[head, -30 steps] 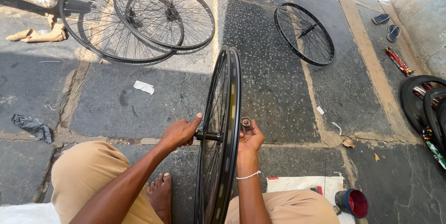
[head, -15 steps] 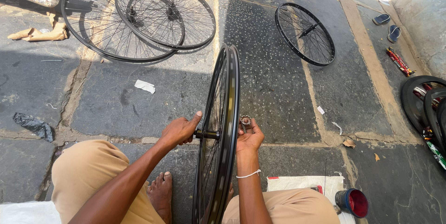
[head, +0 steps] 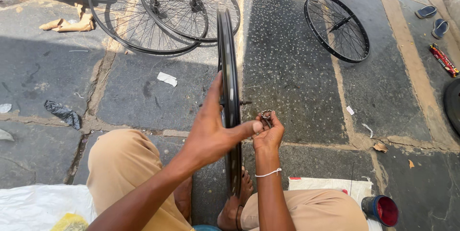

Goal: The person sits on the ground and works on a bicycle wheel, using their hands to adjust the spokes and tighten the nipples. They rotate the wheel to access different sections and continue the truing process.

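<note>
The right hand [head: 268, 135] pinches a small metal ring [head: 266, 114] in its fingertips. The left hand [head: 213, 130] lies open against the upright black wheel [head: 229, 68], thumb touching the right hand.

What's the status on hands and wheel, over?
Left hand flat against upright wheel. Right hand pinching small ring part beside hub. Nothing in the way.

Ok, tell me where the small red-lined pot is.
In the head view, the small red-lined pot sits bottom right on the stone floor, beside the white sack.
</note>
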